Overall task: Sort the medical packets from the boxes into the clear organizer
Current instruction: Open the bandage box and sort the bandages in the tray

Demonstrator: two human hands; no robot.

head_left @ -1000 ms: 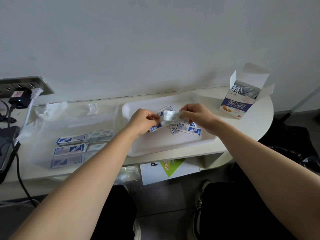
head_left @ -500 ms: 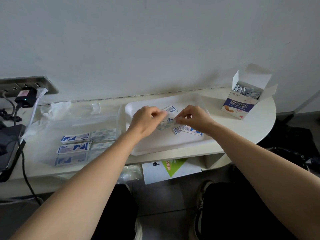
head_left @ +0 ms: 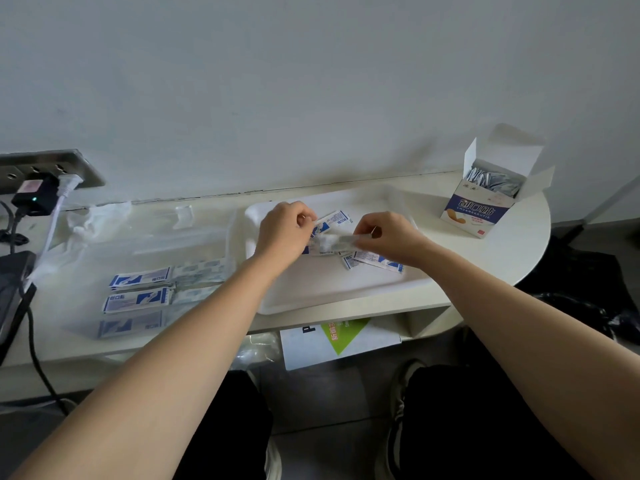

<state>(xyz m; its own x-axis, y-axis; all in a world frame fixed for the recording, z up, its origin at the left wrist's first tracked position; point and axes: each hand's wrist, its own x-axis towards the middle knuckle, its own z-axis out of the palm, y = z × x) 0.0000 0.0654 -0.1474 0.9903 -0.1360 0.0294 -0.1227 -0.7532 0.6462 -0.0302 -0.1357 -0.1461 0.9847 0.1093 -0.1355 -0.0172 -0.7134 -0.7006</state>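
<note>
Over the white tray point(head_left: 332, 292), my left hand point(head_left: 284, 233) and my right hand point(head_left: 388, 235) pinch the two ends of a small stack of pale packets point(head_left: 332, 241), blurred by motion. Loose blue-and-white packets point(head_left: 377, 261) lie on the tray under and behind my hands. The clear organizer point(head_left: 145, 251) sits to the left, with blue-and-white packets point(head_left: 138, 299) stacked in its near compartments and paler packets point(head_left: 199, 271) beside them. An open bandage box point(head_left: 485, 202) stands at the far right with silvery packets inside.
A wall socket strip with a black adapter point(head_left: 33, 197) and cables is at the far left, above a dark device point(head_left: 10, 289). Crumpled clear plastic point(head_left: 93, 220) lies behind the organizer. A white-and-green carton point(head_left: 339, 341) sits on the shelf under the tabletop.
Both hands have lowered the held packets toward the tray and keep pinching them. The view has shifted slightly.
</note>
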